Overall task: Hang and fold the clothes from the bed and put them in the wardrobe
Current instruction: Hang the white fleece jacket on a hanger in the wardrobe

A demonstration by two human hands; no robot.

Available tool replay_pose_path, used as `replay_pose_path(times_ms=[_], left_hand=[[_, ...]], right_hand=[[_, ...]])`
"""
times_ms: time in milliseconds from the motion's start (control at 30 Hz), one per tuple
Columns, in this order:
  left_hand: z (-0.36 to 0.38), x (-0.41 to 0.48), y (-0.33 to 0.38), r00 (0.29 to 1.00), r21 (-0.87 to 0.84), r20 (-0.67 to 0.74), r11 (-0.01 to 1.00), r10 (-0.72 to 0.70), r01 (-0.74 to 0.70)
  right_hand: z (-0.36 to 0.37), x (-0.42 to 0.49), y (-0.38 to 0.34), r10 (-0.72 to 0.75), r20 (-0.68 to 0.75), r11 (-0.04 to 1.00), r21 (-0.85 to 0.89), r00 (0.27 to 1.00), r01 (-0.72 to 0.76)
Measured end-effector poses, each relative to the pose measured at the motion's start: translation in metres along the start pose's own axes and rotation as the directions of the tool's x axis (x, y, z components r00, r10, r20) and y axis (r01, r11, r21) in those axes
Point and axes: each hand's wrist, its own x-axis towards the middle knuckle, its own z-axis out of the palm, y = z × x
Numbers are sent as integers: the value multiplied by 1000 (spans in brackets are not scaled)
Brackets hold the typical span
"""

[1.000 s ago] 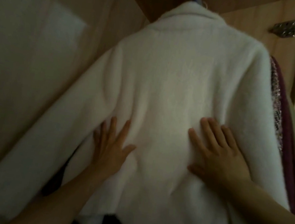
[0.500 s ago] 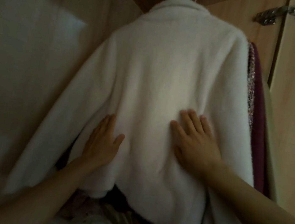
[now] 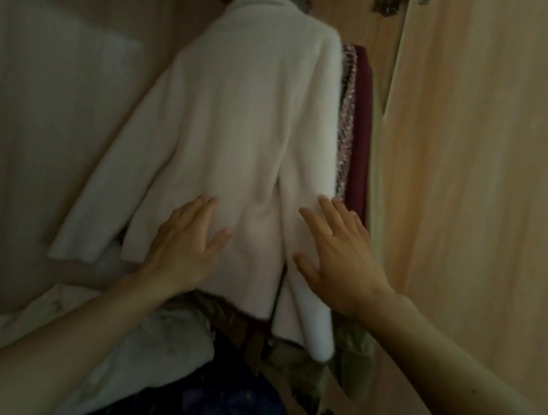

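A fluffy white coat (image 3: 241,127) hangs inside the wardrobe, its back toward me and its collar up by the rail. My left hand (image 3: 184,248) lies flat with spread fingers on the coat's lower left back. My right hand (image 3: 338,260) is flat and spread over the coat's lower right edge and sleeve. Neither hand grips the fabric. The hanger is mostly hidden above the collar.
A sparkly pink garment (image 3: 345,119) and a maroon garment (image 3: 359,131) hang right of the coat. The open wardrobe door (image 3: 480,198) stands at right, a side panel (image 3: 53,111) at left. Piled clothes, white (image 3: 152,340), dark blue (image 3: 227,408) and olive (image 3: 347,357), lie below.
The view has pulled back and down, so the coat looks smaller and the pile below shows. Both hands slid lower on the coat, and the right hand shifted toward its right edge.
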Motion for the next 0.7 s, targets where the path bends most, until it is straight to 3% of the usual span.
replay_pose_path(times_ms=[367, 700], left_hand=[[-6, -101, 121, 985, -130, 141, 988, 97, -78], [67, -153, 206, 929, -343, 281, 929, 241, -137]], right_hand=[[-67, -136, 37, 161, 113, 965, 192, 980, -180], [-105, -253, 81, 429, 275, 890, 31, 860, -454]])
